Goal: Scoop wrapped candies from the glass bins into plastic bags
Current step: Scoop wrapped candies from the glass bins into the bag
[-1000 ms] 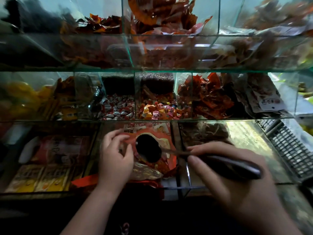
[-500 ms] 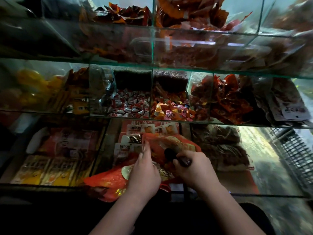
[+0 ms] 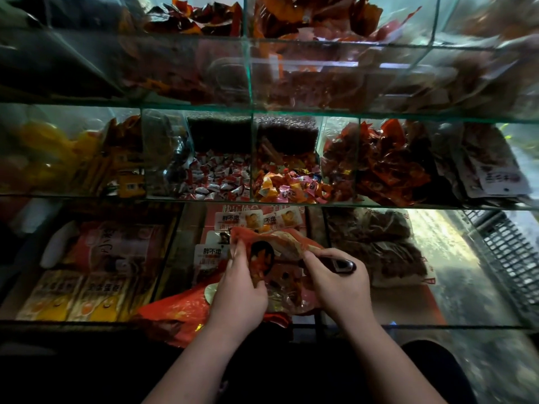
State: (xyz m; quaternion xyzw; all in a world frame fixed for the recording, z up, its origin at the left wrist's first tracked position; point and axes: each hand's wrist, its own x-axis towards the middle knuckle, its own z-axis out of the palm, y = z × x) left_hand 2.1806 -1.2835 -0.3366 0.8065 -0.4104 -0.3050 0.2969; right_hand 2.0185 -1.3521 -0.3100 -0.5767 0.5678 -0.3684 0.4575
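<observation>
Right grip: the right hand (image 3: 338, 284) has its fingers curled round the dark handle of the scoop (image 3: 344, 265).
Left grip: the left hand (image 3: 239, 290) pinches the left rim of the plastic bag (image 3: 287, 246).
Scoop bowl: at the bag mouth, with orange pieces in it.
Room: the hands are close together, with a glass shelf edge (image 3: 262, 201) just above the bag.
Bins above: red-and-white wrapped candies (image 3: 218, 179) left of a glass divider (image 3: 251, 158), mixed orange and pink candies (image 3: 287, 186) to its right.
Front bin: labelled packets (image 3: 211, 253) beside the bag.
</observation>
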